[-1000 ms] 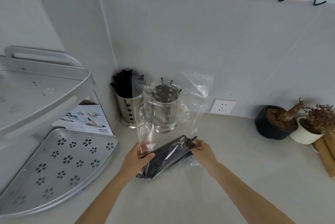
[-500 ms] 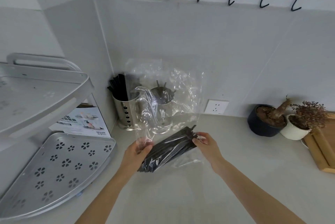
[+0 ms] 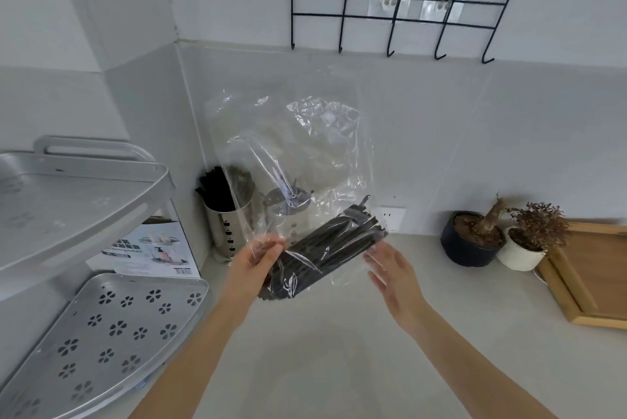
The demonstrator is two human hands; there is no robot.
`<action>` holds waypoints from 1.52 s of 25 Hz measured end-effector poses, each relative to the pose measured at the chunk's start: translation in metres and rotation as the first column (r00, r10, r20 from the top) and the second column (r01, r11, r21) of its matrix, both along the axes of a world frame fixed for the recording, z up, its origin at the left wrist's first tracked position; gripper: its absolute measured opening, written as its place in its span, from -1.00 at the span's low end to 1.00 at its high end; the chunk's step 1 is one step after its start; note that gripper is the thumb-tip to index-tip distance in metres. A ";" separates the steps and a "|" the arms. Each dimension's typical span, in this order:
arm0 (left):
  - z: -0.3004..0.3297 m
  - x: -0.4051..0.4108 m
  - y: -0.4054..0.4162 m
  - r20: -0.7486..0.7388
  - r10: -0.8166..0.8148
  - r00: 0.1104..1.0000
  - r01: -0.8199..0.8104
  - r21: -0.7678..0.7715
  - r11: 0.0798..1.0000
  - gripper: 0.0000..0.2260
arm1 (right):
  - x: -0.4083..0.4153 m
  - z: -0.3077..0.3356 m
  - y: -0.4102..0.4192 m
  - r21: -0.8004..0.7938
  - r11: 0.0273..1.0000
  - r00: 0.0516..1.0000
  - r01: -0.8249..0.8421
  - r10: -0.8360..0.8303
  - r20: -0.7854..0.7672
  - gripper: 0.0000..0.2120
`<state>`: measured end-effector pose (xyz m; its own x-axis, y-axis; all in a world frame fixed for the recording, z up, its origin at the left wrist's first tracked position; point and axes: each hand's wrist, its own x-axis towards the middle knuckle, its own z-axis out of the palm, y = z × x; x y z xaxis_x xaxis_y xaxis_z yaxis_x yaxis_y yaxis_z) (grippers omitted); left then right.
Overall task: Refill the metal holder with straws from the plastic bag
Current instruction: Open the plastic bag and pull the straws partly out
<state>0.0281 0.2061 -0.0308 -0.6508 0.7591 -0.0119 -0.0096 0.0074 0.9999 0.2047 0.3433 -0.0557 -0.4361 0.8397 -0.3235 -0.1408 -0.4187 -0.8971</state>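
Observation:
A clear plastic bag stands up in the air above the counter, with a bundle of black straws lying at its bottom. My left hand pinches the bag's lower left part. To the right of the bundle my right hand hovers with straight fingers, just off the bag and holding nothing. In the corner behind stands a metal holder that contains black straws. A second metal holder shows dimly through the plastic.
A two-tier metal corner rack fills the left side, with a printed box behind it. Two potted plants and a wooden tray sit at the right. A black hook rack hangs on the wall.
The bag has been lifted higher and its top unfolded upward. My right hand has let go of the straw bundle's end and opened, moving a little to the right.

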 end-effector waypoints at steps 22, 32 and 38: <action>-0.018 0.019 0.014 0.300 -0.295 0.907 0.279 0.093 0.956 -0.46 | 0.004 0.127 0.025 0.370 0.928 0.964 -0.045 0.138 -0.229 -0.87; -0.019 0.025 0.018 0.277 -0.321 0.906 0.314 0.071 0.947 -0.34 | -0.011 0.136 0.015 0.417 0.903 0.974 -0.099 0.173 -0.143 -0.69; -0.013 0.024 0.021 0.252 -0.379 0.891 0.369 0.086 0.925 -0.35 | -0.010 0.143 0.017 0.199 0.976 0.921 -0.091 0.158 -0.356 -0.72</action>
